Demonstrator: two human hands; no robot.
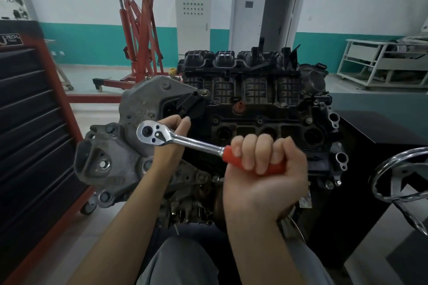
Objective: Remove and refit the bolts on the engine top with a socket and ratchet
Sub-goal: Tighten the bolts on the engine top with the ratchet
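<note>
Ratchet set over the near left corner of the engine top, both hands on the tool.

The dark, grimy engine block with its black ribbed plastic manifold (243,90) fills the middle. Across it lies the chrome ratchet with a red handle (185,141). The right hand (261,169) wraps the handle in a full fist for leverage; the left hand (176,132) curls beneath the ratchet head, probably steadying a socket hidden there on a bolt.

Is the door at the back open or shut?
Open. The door is swung inward, leaving a gap in the doorway beside it.
</note>
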